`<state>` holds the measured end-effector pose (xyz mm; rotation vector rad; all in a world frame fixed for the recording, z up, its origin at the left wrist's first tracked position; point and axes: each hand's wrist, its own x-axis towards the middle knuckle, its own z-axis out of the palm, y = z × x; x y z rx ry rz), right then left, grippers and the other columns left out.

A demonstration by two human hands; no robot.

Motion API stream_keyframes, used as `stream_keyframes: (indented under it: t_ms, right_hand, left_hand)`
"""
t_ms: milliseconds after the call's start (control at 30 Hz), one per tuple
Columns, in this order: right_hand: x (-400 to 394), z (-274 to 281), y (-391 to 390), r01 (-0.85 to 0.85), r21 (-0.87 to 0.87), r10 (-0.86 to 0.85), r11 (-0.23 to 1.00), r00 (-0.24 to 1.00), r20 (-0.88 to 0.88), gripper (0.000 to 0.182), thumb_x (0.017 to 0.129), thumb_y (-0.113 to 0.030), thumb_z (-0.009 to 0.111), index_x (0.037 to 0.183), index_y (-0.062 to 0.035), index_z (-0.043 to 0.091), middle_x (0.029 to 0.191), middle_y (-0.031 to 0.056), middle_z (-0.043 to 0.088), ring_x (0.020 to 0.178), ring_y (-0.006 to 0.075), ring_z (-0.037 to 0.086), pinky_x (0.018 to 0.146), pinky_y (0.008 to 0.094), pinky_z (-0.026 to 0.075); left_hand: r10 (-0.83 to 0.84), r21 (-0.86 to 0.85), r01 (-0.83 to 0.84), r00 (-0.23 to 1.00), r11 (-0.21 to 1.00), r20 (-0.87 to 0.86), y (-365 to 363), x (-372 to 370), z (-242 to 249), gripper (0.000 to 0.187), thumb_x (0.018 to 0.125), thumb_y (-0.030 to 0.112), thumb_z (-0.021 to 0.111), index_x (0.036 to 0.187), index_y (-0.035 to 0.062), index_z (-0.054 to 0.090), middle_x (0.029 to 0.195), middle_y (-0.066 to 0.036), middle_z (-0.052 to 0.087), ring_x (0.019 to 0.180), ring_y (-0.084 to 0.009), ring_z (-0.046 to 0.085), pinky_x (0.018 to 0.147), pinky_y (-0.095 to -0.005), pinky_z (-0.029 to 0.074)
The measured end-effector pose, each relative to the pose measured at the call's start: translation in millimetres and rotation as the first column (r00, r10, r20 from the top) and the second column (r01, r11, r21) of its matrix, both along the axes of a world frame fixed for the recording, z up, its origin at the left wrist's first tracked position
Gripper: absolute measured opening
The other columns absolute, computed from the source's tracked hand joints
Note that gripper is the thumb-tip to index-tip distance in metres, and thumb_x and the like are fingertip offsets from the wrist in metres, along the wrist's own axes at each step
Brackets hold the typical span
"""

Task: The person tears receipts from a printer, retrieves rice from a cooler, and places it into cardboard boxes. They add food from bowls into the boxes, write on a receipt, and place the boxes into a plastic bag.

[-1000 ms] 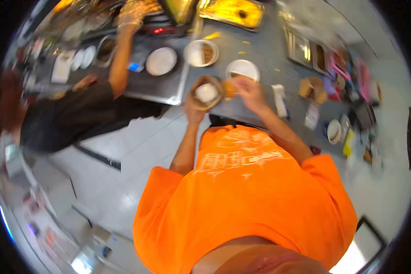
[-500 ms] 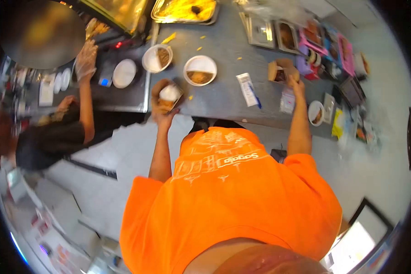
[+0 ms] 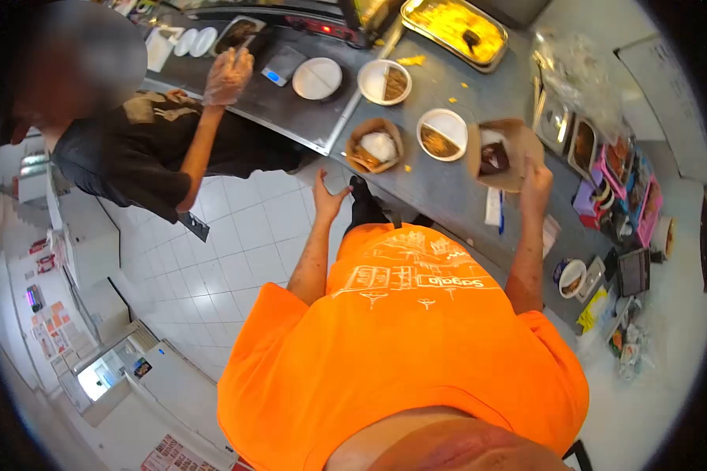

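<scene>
Brown card forms the paper box [image 3: 522, 149] that, in the head view, we see the right hand [image 3: 536, 188] gripping by its near right side, presumably to keep the fingers out of the dark food [image 3: 493, 159] within; we cannot tell whether its base is clear of the bench [image 3: 479, 90]. The left hand [image 3: 331, 196] holds nothing, thumb and fingers spread wide, just off the bench's near edge. Close in front of it stands a rice box [image 3: 371, 126], also brown, with white rice [image 3: 379, 146] in it, probably kept near that edge for easy reach. Between the two boxes sits a divided bowl [image 3: 448, 122], whose partition seems meant to hold its brown food to one half; we take the second bowl [image 3: 373, 82], farther back, to be arranged likewise. Against the frame half a second ago, we find that the left hand has let go of the rice box, now resting on the bench, while the right hand has brought the paper box inward from farther right, next to the divided bowl.
</scene>
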<state>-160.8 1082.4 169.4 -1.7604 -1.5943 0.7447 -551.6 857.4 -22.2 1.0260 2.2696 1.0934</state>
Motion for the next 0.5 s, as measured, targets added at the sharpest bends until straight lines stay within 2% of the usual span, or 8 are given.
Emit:
stream_keyframes:
  t_ms: [100,133,200,267,333,367,433,500]
  right_hand:
    - [-130.7,22.6,15.3,-0.214,-0.082,0.186,0.973,0.945,-0.268,0.042,0.092,-0.035,0.057,0.074,0.0030,0.062,0.055,-0.0019,0.050,0.053,0.0114,0.042,0.047,0.0342,0.033]
    - [-173.3,-4.9,27.5,-0.292,-0.089,0.193,0.952,0.802,-0.565,0.038,0.090,-0.035,0.059,0.082,0.0016,0.065,0.060,0.0003,0.053,0.054,0.0112,0.046,0.049,0.0299,0.037]
    - [-264.7,-69.6,57.2,-0.215,-0.054,0.154,0.975,0.835,-0.528,0.038,0.089,-0.034,0.061,0.085,0.0032,0.065,0.066,0.0036,0.056,0.057,0.0123,0.053,0.051,0.0297,0.045]
    - [-347.7,-17.7,57.3,-0.428,-0.234,0.101,0.873,0.627,-0.773,0.040,0.088,-0.033,0.061,0.084,0.0060,0.065,0.075,0.0116,0.062,0.062,0.0190,0.062,0.054,0.0335,0.052]
    - [-411.9,-12.3,73.5,-0.447,-0.160,0.322,0.880,0.810,-0.489,0.040,0.087,-0.032,0.061,0.084,0.0075,0.065,0.078,0.0185,0.066,0.071,0.0251,0.068,0.053,0.0379,0.053]
    - [-442.3,-30.7,88.9,-0.470,-0.098,0.407,0.877,0.837,-0.366,0.039,0.086,-0.032,0.060,0.086,0.0061,0.066,0.081,0.0247,0.066,0.076,0.0319,0.068,0.061,0.0401,0.054]
    - [-496.3,-69.1,116.4,-0.476,0.054,0.467,0.878,0.824,-0.321,0.036,0.086,-0.031,0.057,0.089,0.0032,0.068,0.083,0.0274,0.065,0.083,0.0378,0.067,0.073,0.0452,0.052]
    - [-531.7,-102.3,139.7,-0.462,0.019,0.454,0.887,0.863,-0.223,0.035,0.086,-0.030,0.056,0.090,0.0023,0.068,0.086,0.0277,0.065,0.086,0.0403,0.065,0.077,0.0465,0.051]
  left_hand:
    - [0.039,-0.055,-0.034,0.994,0.998,0.106,3.6,-17.5,-2.3,0.098,0.060,0.029,0.087,0.137,-0.0007,0.034,0.127,-0.021,0.051,0.119,-0.0354,0.048,0.100,-0.0421,0.037]
    - [0.016,-0.026,-0.013,0.990,1.000,0.142,6.0,-23.8,0.5,0.095,0.062,0.029,0.086,0.137,-0.0002,0.034,0.125,-0.021,0.052,0.117,-0.0349,0.049,0.100,-0.0418,0.038]
    - [-0.007,0.018,0.004,0.986,1.000,0.168,8.4,-38.7,3.2,0.093,0.064,0.029,0.085,0.137,0.0003,0.035,0.124,-0.021,0.053,0.116,-0.0345,0.050,0.099,-0.0415,0.039]
    - [-0.082,0.058,0.074,0.984,0.996,0.156,7.2,-59.1,-1.1,0.089,0.068,0.030,0.082,0.138,0.0029,0.033,0.124,-0.018,0.054,0.115,-0.0332,0.051,0.095,-0.0402,0.041]
    - [-0.083,0.046,0.077,0.985,0.996,0.150,0.2,-81.1,2.7,0.086,0.070,0.030,0.081,0.138,0.0048,0.035,0.123,-0.017,0.055,0.114,-0.0328,0.052,0.094,-0.0405,0.042]
    - [-0.086,0.016,0.085,0.985,0.996,0.151,-3.9,-90.5,5.2,0.082,0.072,0.030,0.080,0.137,0.0066,0.036,0.122,-0.017,0.056,0.113,-0.0323,0.052,0.092,-0.0408,0.043]
    - [-0.035,-0.003,0.037,0.979,0.999,0.199,-13.1,-110.5,13.5,0.078,0.072,0.027,0.079,0.135,0.0063,0.039,0.121,-0.017,0.056,0.113,-0.0318,0.052,0.095,-0.0409,0.042]
    - [0.012,-0.035,-0.003,0.969,0.999,0.246,-22.7,-130.6,15.8,0.073,0.073,0.025,0.078,0.133,0.0060,0.042,0.119,-0.018,0.056,0.112,-0.0313,0.052,0.098,-0.0409,0.041]
